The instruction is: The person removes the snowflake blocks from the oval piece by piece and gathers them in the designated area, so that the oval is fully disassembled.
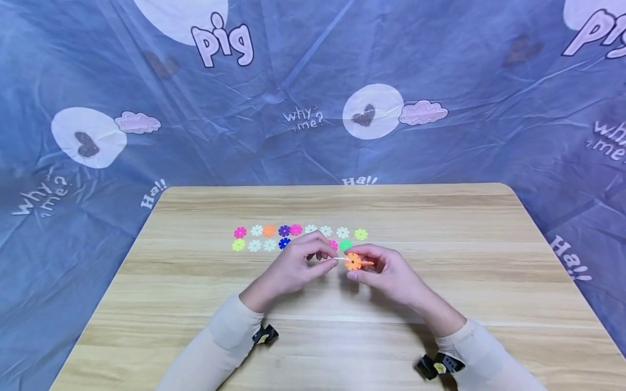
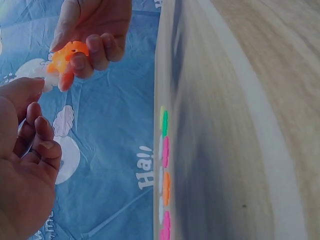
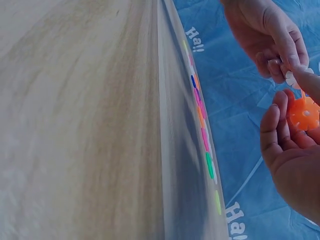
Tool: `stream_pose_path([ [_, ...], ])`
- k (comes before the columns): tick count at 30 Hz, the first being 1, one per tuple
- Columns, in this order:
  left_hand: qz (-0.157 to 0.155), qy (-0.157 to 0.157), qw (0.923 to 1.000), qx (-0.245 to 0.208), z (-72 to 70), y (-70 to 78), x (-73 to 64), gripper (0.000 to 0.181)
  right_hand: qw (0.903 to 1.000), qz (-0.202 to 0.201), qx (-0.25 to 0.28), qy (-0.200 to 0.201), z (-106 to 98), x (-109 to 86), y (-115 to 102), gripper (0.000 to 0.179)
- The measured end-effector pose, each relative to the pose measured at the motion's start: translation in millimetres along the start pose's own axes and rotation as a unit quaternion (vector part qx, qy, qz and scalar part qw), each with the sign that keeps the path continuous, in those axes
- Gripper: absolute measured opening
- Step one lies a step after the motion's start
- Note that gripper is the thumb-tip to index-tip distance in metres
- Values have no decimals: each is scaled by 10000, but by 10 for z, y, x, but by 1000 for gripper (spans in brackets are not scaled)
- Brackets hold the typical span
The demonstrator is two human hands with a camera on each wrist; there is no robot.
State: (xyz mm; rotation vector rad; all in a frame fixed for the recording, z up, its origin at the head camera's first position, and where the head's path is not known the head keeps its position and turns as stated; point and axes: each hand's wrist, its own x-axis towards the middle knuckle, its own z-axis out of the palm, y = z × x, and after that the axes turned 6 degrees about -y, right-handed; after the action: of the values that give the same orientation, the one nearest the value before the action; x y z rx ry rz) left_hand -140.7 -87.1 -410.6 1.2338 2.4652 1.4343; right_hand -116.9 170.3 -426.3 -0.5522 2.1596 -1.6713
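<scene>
Over the middle of the table, my left hand (image 1: 293,264) pinches a white notched disc (image 3: 291,79) between thumb and index finger. Seen from the head, that disc is nearly edge-on. My right hand (image 1: 397,274) holds an orange notched disc (image 1: 352,262) by thumb and fingers, with another orange piece (image 1: 368,263) joined crosswise to it and partly hidden by the fingers. The white disc meets the orange one at its left edge; how deep the slots engage cannot be told. Both hands are raised off the tabletop in the wrist views.
Behind the hands, two rows of flat notched discs lie on the wooden table (image 1: 195,304), among them a pink disc (image 1: 239,232), a purple disc (image 1: 284,231) and a green disc (image 1: 345,245). My left hand covers part of the nearer row. A blue printed cloth (image 1: 274,152) hangs beyond.
</scene>
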Motion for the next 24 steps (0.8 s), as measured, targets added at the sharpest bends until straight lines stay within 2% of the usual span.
stream_pose_path([
  [3,-31,-9,10000,-31,6,-10,-9,6,9997,7,-220,74,15,-3,-25,47],
  [10,263,-65,9996,-23,37,-27,-32,10,9966,-262,-776,46,41,-3,-71,40],
  [16,500,153,9984,222,65,-54,-37,10,9928,-364,-1139,92,45,-8,-108,38],
  [20,713,259,9965,356,69,-75,-32,7,9911,-437,-1246,143,43,-9,-116,38],
  [24,1071,344,9930,363,73,-103,-24,4,9889,-609,-1343,187,41,-13,-103,36],
])
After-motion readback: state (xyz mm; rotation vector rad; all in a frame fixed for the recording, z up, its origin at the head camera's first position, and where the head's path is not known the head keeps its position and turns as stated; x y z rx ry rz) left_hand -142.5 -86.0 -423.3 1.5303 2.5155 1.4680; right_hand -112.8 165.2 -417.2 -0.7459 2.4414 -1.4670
